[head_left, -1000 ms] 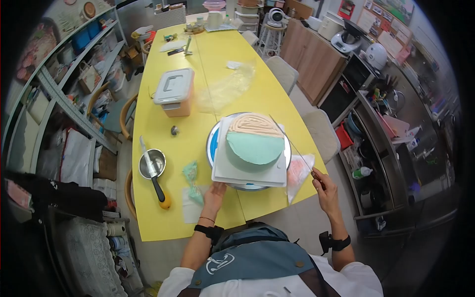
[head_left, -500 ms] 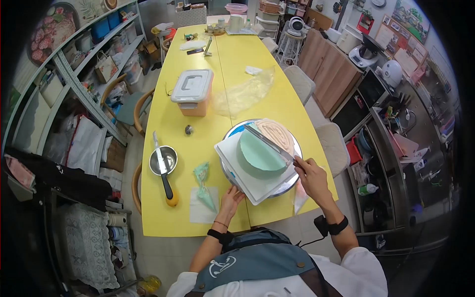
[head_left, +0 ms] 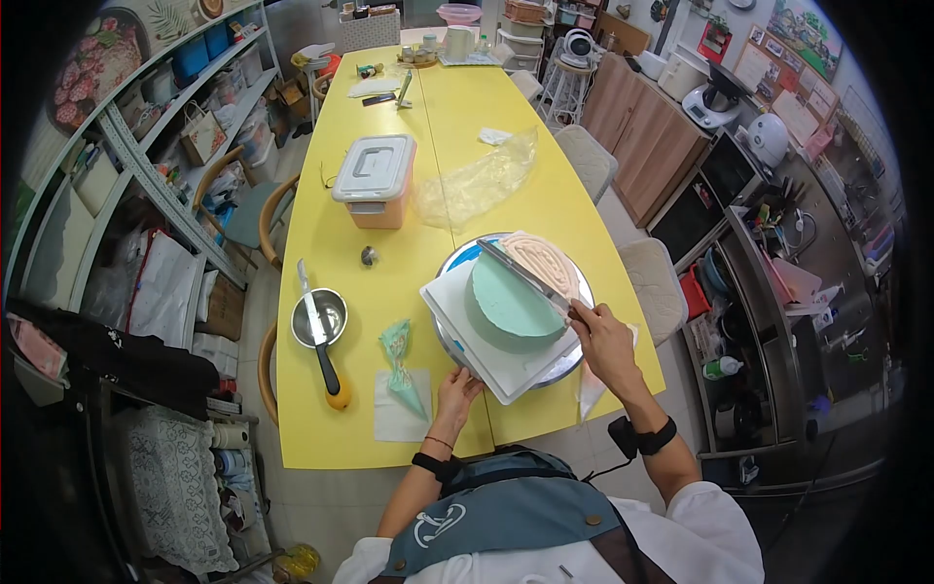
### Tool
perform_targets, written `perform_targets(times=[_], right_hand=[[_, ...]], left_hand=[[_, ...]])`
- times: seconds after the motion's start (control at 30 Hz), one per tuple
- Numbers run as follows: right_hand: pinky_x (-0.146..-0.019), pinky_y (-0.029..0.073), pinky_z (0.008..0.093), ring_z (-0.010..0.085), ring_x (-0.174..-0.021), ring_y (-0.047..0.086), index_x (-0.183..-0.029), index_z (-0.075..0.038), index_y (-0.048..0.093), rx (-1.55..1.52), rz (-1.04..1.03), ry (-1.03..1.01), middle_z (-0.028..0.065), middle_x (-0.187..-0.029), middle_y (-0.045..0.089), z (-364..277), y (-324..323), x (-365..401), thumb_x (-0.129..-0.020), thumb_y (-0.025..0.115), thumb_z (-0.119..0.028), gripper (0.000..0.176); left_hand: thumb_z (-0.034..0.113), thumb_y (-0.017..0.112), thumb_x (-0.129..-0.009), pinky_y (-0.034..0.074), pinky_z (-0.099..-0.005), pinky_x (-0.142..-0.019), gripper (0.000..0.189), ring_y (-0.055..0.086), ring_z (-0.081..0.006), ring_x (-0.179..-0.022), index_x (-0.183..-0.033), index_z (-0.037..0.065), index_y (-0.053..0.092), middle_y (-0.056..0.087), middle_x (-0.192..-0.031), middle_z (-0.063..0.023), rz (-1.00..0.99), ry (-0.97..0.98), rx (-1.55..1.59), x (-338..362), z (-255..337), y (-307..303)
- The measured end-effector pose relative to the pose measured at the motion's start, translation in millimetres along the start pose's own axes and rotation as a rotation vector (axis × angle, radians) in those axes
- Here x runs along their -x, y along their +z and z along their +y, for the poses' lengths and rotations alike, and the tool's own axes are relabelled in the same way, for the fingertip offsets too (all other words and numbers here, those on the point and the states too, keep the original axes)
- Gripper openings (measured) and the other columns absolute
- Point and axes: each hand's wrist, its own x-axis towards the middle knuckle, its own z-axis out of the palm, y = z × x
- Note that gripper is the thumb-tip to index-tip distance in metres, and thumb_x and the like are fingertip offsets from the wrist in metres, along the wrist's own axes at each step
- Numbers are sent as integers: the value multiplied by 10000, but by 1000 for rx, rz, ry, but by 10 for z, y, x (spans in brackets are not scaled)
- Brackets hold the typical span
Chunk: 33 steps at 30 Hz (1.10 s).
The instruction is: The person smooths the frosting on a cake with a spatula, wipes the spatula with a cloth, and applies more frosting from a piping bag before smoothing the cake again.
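My right hand [head_left: 608, 346] is closed around the handle of an icing spatula [head_left: 520, 268], whose long metal blade lies across the top of a round cake. Pale green cream [head_left: 516, 302] covers the near side and part of the top. Beyond the blade, piped pinkish-beige cream [head_left: 537, 255] shows in ridges. The cake rests on a white square board [head_left: 511, 380], set on a round metal turntable [head_left: 584, 355]. At the turntable's near left edge, my left hand [head_left: 457, 394] has its fingers bent against the rim. The blade hides part of the cake top.
Left on the yellow table are a green piping bag [head_left: 399, 365], a steel bowl [head_left: 336, 316] with a black-handled knife [head_left: 319, 336] across it, and a small metal nozzle [head_left: 369, 256]. Farther back stand a lidded tub [head_left: 377, 185] and a clear plastic sheet [head_left: 477, 185]. Another piping bag [head_left: 591, 389] lies right.
My right hand and the spatula have shifted slightly left and away from me across the cake top. My left hand stays at the turntable's rim.
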Motion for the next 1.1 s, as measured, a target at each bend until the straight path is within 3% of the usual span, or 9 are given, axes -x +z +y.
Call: perform_targets(times=[0.5,0.6,1.1], right_hand=[[-577,477,391,290,-665,595,-1139,-148,555,-66,-61,-80,118,-836,558,-136,65,229,-844,540,-216,303],[-579,477,388,291,-661,594,-1138,-143,559,-92,-40,-92,119,-836,560,-123,59,250,-842,545,-214,305],[-580,477,387,297,-656,594,-1137,-134,549,-77,-23,-45,124,-826,561,-73,119,95,-842,541,-214,306]], left_hand=[[133,473,-911,471,-396,-874,172,562,-224,-896,-1039,17,461,552,-966,-101,-20,0,-3,-9,-16,-15],[134,481,-909,504,-358,-800,199,570,-220,-861,-1054,1,453,549,-957,-103,13,10,-1,-4,-19,-4],[132,471,-913,477,-399,-874,169,562,-228,-891,-1030,11,456,547,-977,-109,14,1,-9,36,-13,41]])
